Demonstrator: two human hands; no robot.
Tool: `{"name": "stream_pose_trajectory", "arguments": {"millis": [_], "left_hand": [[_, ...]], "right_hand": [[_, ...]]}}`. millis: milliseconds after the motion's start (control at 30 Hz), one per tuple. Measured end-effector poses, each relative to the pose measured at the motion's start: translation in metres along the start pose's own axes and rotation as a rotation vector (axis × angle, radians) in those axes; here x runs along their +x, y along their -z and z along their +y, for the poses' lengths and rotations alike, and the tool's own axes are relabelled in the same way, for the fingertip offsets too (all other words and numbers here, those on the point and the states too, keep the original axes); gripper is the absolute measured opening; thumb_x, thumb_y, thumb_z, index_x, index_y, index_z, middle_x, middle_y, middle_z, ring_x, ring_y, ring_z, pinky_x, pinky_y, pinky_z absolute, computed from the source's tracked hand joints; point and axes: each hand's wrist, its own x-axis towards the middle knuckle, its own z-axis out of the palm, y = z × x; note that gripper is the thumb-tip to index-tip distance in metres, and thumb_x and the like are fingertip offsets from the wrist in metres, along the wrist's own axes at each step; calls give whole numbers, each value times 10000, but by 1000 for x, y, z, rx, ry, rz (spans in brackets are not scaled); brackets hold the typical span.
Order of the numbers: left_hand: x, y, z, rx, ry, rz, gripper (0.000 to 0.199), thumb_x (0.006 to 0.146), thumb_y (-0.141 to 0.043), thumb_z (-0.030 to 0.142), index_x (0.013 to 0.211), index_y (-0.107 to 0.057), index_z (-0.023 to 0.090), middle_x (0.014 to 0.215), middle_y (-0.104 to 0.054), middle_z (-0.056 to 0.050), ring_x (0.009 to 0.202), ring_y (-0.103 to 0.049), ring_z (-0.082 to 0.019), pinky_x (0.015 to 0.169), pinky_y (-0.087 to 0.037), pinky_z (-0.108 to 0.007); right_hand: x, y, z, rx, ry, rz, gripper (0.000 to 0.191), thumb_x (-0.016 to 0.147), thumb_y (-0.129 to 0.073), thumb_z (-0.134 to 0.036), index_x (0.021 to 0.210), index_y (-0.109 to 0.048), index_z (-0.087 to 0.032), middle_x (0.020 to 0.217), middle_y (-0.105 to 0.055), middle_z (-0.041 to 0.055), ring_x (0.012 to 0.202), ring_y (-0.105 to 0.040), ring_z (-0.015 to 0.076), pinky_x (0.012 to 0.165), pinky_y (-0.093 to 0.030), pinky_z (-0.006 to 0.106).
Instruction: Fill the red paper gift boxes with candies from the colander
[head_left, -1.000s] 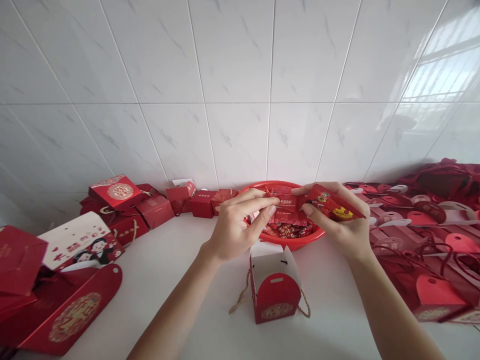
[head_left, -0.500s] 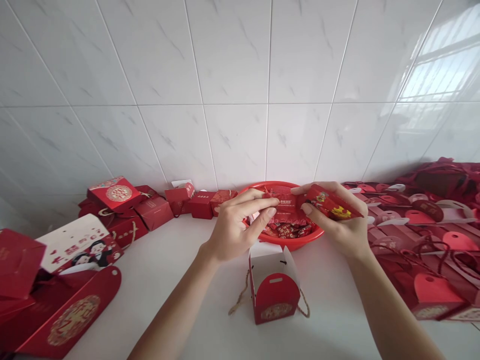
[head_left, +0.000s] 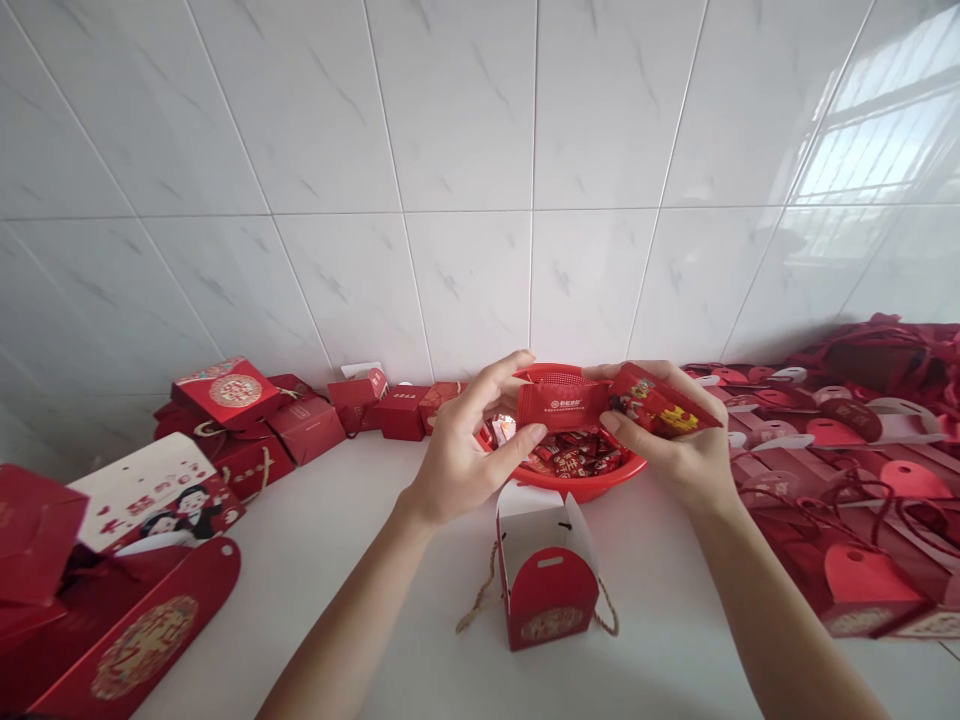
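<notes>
My right hand (head_left: 679, 430) is closed on two red packets: a flat one with pale lettering (head_left: 564, 405) and one with a yellow and green print (head_left: 660, 402). Beside the flat packet's left end, my left hand (head_left: 465, 445) has its thumb and fingers apart; some fingertips are hidden behind the packet. Both hands are above a red plastic basket (head_left: 592, 487) of small wrapped sweets (head_left: 574, 455). In front of it stands a small red box (head_left: 551, 600) with its top open, a white inside and rope handles at its sides.
Red gift boxes (head_left: 307, 428) are piled at the left, with a larger open box (head_left: 146, 645) nearest. Rows of red boxes (head_left: 862, 560) with cord handles fill the right side of the white table (head_left: 360, 600). A tiled wall (head_left: 465, 280) rises behind.
My left thumb and fingers have spread apart from a pinch at the flat packet. That packet now shows flatter and more fully, and my right hand still holds both packets.
</notes>
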Motion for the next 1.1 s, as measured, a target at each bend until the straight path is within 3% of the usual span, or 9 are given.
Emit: {"name": "stream_pose_trajectory", "arguments": {"millis": [100, 200, 400, 567, 867, 1100], "left_hand": [[3, 1, 0, -34, -62, 13, 136, 864, -713, 160, 986, -740, 214, 932, -744, -56, 902, -707, -191, 805, -599, -319], [5, 2, -2, -70, -174, 27, 143, 845, -718, 104, 769, -751, 221, 891, -718, -44, 878, -694, -177, 755, -595, -304], [5, 2, -8, -37, -243, 113, 187, 841, -728, 135, 692, -754, 245, 1063, -682, -52, 1029, -666, -218, 856, -581, -386], [5, 1, -9, -2, -244, 166, 198, 860, -726, 204, 669, -749, 251, 1052, -691, -56, 1020, -665, -222, 858, -584, -400], [6, 0, -15, -40, -152, 144, 174, 850, -732, 212, 678, -748, 234, 1059, -703, -74, 1012, -676, -227, 858, -593, -397], [7, -1, -13, -77, -104, 127, 160, 807, -730, 118, 696, -754, 230, 1016, -709, -64, 985, -680, -215, 838, -584, -364]], "right_hand": [[0, 0, -1, 73, -49, -30, 240, 778, -767, -218, 1006, -695, -237, 1112, -754, 74, 903, -737, 254, 752, -619, 390], [0, -2, -3, 147, -126, -17, 199, 785, -755, -223, 975, -697, -231, 1111, -748, 67, 879, -738, 248, 752, -612, 387], [3, -4, -8, 140, -276, 23, 114, 813, -731, -297, 888, -711, -213, 968, -758, 48, 814, -718, 219, 728, -588, 342], [2, -4, -3, 207, -364, -51, 268, 723, -824, -358, 920, -705, -220, 872, -746, 28, 786, -697, 219, 669, -571, 325], [1, -8, 0, 265, -459, -35, 352, 664, -863, -360, 960, -732, -222, 880, -748, 23, 807, -707, 241, 713, -594, 364], [2, -11, -3, 333, -507, 14, 322, 594, -893, -322, 856, -746, -205, 852, -753, 20, 808, -714, 240, 700, -605, 346]]}}
